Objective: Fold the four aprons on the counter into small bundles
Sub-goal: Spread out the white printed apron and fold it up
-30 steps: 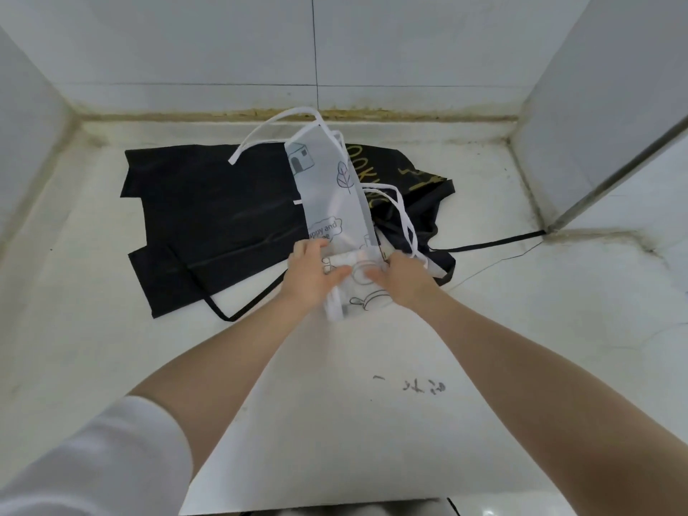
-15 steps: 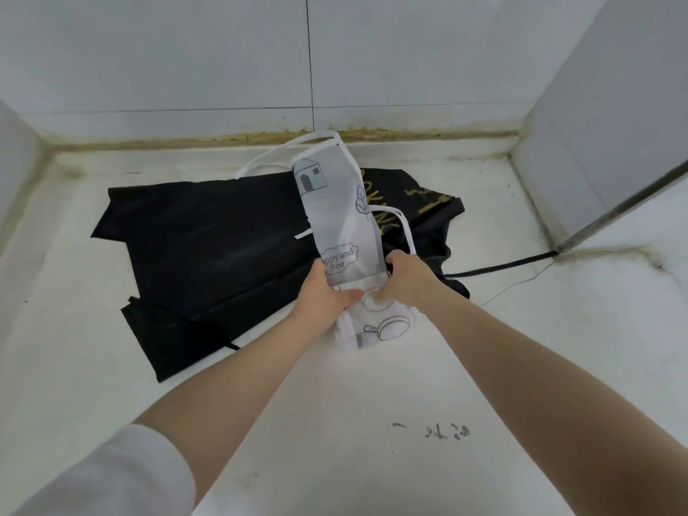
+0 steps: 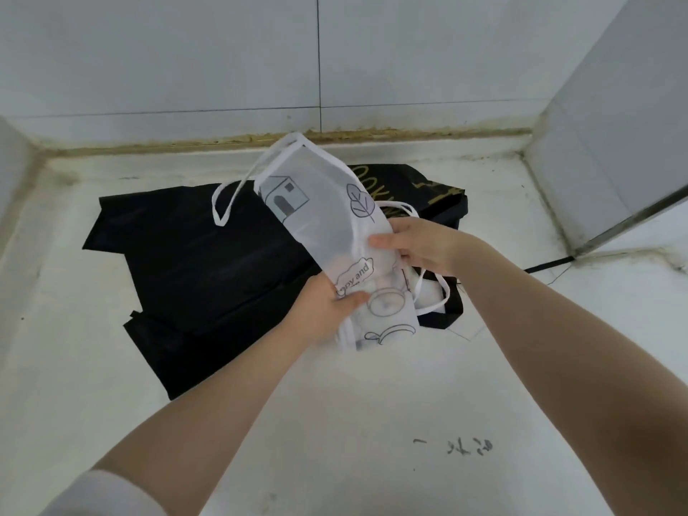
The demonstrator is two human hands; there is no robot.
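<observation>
A translucent white apron (image 3: pixel 324 217), printed with a house, a leaf and a teapot, is folded into a long narrow strip and held above the counter. My left hand (image 3: pixel 320 314) grips its near end from the left, thumb on top. My right hand (image 3: pixel 420 247) holds its right edge near the middle. White ties (image 3: pixel 223 202) loop off its far end and near side. Under it a black apron (image 3: pixel 208 270) lies spread flat, and another black one with gold lettering (image 3: pixel 428 188) sits behind to the right.
The white counter (image 3: pixel 335 422) is boxed in by tiled walls at the back (image 3: pixel 316 68), left and right. A black strap (image 3: pixel 547 264) trails right toward a metal-edged corner. Dark scribbles (image 3: pixel 465 445) mark the counter near me.
The white apron strip has lifted off the black apron and tilted, its far end swinging up. My right hand slid from the near end up to the strip's middle.
</observation>
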